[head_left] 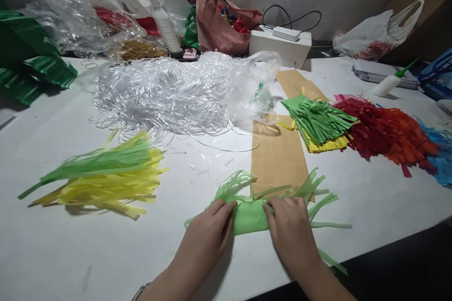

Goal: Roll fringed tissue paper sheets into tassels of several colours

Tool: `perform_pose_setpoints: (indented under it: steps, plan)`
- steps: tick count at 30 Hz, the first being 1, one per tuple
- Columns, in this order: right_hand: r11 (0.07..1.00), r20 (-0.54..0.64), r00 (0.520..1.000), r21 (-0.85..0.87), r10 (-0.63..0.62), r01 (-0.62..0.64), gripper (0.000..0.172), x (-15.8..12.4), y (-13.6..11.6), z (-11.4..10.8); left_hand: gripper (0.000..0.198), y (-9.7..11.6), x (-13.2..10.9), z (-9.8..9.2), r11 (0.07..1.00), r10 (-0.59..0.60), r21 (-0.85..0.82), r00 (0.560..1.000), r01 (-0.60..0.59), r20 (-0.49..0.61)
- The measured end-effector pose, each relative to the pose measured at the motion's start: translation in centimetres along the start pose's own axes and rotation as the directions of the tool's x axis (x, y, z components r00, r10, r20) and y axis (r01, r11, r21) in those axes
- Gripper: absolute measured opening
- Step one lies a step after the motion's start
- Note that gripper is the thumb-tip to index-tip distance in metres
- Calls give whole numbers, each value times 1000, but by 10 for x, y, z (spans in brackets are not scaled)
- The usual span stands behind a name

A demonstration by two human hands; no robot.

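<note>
A light green sheet of fringed tissue paper [250, 217] lies near the front of the table, its cut strips spreading out to both sides. My left hand [211, 225] pinches its left part, fingers curled over the paper. On the right part, my right hand [287, 221] has thumb and fingers closed on the same sheet. Between the hands the middle of the sheet is flat and uncut. Just behind it is a strip of brown cardboard [278, 160], partly overlapped by the green strips. To the left rest a green tassel [99, 162] and a yellow tassel [113, 186], both with twisted ends.
A heap of white shiny cord [165, 94] fills the table's middle back. Stacked green fringes [319, 120], red fringes [370, 124] and a glue bottle [386, 85] are at right. Behind stand a pink bag [215, 14] and a white box [280, 47]. The table edge runs close at front right.
</note>
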State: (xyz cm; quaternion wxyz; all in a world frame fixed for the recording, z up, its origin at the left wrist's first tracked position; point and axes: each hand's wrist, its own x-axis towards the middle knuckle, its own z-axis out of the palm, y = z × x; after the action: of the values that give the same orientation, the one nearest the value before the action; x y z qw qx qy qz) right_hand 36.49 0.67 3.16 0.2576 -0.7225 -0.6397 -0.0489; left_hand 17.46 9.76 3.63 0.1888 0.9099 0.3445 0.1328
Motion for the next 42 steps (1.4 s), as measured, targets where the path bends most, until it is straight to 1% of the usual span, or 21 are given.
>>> perform_pose_setpoints:
  steps: [2,5,8,10,11,13,15,16,18,19,21,24,27,29,31,33,35,37,39,42]
  plan:
    - [998,3,1000,-57,-12,12,34,1,-1,1,30,1,1,2,999,6,39,1000,-4,-28]
    - [993,20,1000,-122,-6,8,34,2,1,4,28,3,2,5,996,-19,84,999,22,-36]
    - [998,52,998,-63,20,-17,34,4,8,5,25,4,2,7,994,-44,102,999,47,-27]
    - [999,70,997,-5,39,-39,32,5,15,1,24,4,2,8,993,-49,108,999,51,-21]
    - [999,60,997,6,48,-49,29,6,18,-3,24,4,2,8,993,-51,109,999,52,-19]
    - [999,-5,999,-3,42,-42,20,6,23,-15,23,4,3,7,993,-53,107,999,54,-14]
    - [999,-71,997,2,-38,38,17,3,22,-28,22,4,3,6,993,-56,101,998,56,-10]
    - [994,-74,992,20,-106,107,17,1,20,-33,21,4,4,5,994,-58,95,998,59,-9]
    - [966,-28,968,66,-248,250,21,-6,13,-38,20,4,5,4,995,-67,73,998,67,-6]
    - [950,7,953,75,-304,302,23,-9,10,-37,19,4,5,4,996,-71,57,997,71,-3]
    - [928,44,927,53,-372,370,26,-13,7,-30,18,3,6,4,996,-80,22,997,81,-7]
    - [897,34,897,2,-441,441,29,-14,9,-16,17,-2,6,5,996,-93,-14,995,93,-44]
    - [875,21,875,3,-483,483,32,-12,14,-9,15,-8,3,4,996,-88,-5,991,88,-100]
    - [875,19,875,29,-484,484,31,-11,17,-9,17,-9,0,1,999,-11,50,983,21,-183]
    - [882,21,883,59,-469,467,28,-11,17,-10,21,-5,-5,-4,986,141,123,955,-112,-259]
    - [893,24,895,83,-444,441,25,-12,16,-12,24,2,-9,-7,949,308,159,913,-273,-266]
    - [898,16,903,106,-430,426,23,-12,14,-14,23,10,-13,-8,912,408,147,887,-384,-214]
    - [896,7,904,138,-427,422,21,-13,11,-17,24,16,-15,-4,892,448,151,878,-426,-167]
    - [893,5,905,170,-425,418,21,-13,9,-20,32,18,-15,1,888,450,170,883,-426,-137]
    - [895,37,904,163,-425,414,17,-15,7,-19,37,15,-13,6,895,440,145,888,-422,-130]
